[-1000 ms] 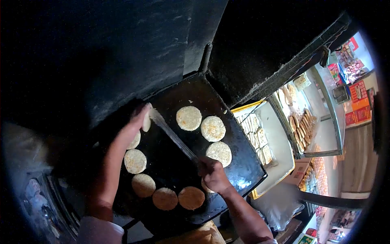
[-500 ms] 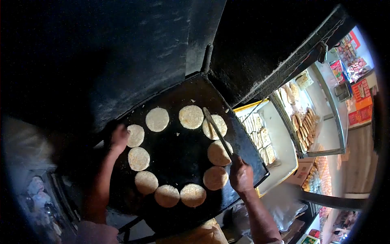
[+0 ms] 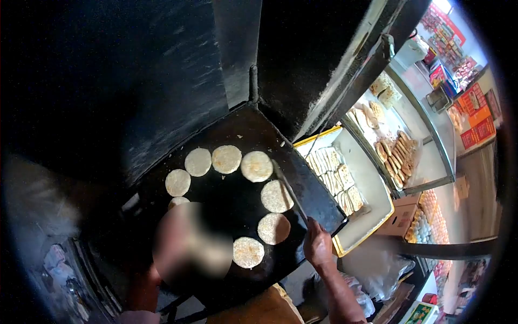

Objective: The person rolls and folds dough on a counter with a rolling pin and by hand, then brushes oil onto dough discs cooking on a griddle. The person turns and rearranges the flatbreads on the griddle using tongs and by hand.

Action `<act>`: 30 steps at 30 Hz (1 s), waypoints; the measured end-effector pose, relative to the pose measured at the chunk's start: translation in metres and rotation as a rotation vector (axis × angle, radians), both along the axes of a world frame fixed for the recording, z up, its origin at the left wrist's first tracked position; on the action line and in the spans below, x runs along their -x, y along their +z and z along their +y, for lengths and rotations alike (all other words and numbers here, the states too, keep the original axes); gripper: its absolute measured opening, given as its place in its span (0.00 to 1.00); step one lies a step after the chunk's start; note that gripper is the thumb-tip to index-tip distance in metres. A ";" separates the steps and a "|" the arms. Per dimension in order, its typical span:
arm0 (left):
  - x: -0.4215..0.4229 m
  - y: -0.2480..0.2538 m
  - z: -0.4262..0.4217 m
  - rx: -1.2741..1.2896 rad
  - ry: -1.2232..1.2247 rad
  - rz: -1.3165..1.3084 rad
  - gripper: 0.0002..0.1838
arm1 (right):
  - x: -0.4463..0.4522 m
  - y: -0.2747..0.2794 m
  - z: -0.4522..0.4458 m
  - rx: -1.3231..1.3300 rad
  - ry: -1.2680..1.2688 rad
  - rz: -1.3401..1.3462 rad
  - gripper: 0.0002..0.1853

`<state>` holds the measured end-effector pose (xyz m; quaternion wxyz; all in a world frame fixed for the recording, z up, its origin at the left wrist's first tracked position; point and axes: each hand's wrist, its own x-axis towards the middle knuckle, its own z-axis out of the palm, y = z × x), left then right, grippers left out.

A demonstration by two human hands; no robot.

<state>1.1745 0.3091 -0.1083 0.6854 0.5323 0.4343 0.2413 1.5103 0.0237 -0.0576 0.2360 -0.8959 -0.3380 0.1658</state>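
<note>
In my right hand (image 3: 318, 244) is the handle of a long, thin metal spatula (image 3: 292, 193). The spatula reaches up and left over the griddle, its far end beside a round flatbread (image 3: 257, 166) at the ring's upper right. Next to its shaft lies another flatbread (image 3: 277, 196). Several pale, round flatbreads form a ring on the dark griddle (image 3: 221, 208). My left hand (image 3: 175, 237) is over the ring's lower left. A blurred patch covers it and the breads beneath, so its fingers cannot be made out.
A yellow-rimmed white tray (image 3: 372, 229) with stacked flat pastries stands right of the griddle. Beyond it is a glass display case (image 3: 431, 156) with more breads, then stacked eggs (image 3: 431, 221). A dark metal wall (image 3: 178, 70) rises behind; plastic bags (image 3: 386, 278) lie lower right.
My left hand has moved from the ring's left side down to its lower left. My right hand still grips the spatula. The view has shifted, and the upper flatbreads sit slightly differently.
</note>
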 end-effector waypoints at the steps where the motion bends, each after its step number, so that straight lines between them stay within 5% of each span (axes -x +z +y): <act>1: -0.002 0.011 -0.026 -0.142 -0.143 0.133 0.21 | -0.001 -0.001 -0.001 -0.066 -0.013 0.006 0.22; 5: -0.012 0.056 -0.101 -0.450 -0.387 0.206 0.19 | 0.008 0.015 -0.035 -0.175 -0.216 0.127 0.24; 6: -0.015 0.069 -0.116 -0.495 -0.410 0.187 0.18 | 0.011 0.005 -0.056 -0.248 -0.143 -0.078 0.23; 8: -0.018 0.092 -0.145 -0.570 -0.466 0.152 0.17 | 0.032 0.003 -0.095 -0.153 -0.128 -0.079 0.24; 11: 0.000 0.078 -0.207 -0.496 -0.547 0.072 0.15 | 0.055 0.001 -0.106 -0.068 -0.056 0.005 0.24; 13: 0.034 0.020 -0.258 -0.335 -0.522 -0.031 0.30 | 0.052 -0.011 -0.103 -0.122 -0.031 -0.006 0.24; 14: 0.043 0.003 -0.280 -0.100 -0.384 -0.115 0.24 | 0.056 -0.007 -0.108 -0.135 -0.024 -0.006 0.24; 18: 0.092 0.003 -0.304 -0.311 -0.453 0.131 0.11 | 0.078 0.005 -0.145 -0.251 -0.115 0.015 0.25; 21: 0.118 0.023 -0.331 -0.368 -0.431 0.347 0.11 | 0.104 0.000 -0.172 0.030 0.011 0.008 0.19; 22: 0.133 0.026 -0.340 -0.460 -0.475 0.484 0.11 | 0.105 -0.004 -0.175 0.016 0.017 0.017 0.19; 23: 0.152 0.011 -0.355 -0.294 -0.507 0.658 0.13 | 0.104 -0.010 -0.179 -0.073 0.007 0.025 0.22; 25: 0.179 0.008 -0.385 -0.231 -0.426 0.629 0.13 | 0.108 -0.027 -0.192 -0.269 -0.054 0.006 0.24; 30: 0.237 -0.008 -0.431 -0.034 -0.253 0.541 0.16 | 0.170 0.002 -0.250 -0.221 0.075 -0.004 0.20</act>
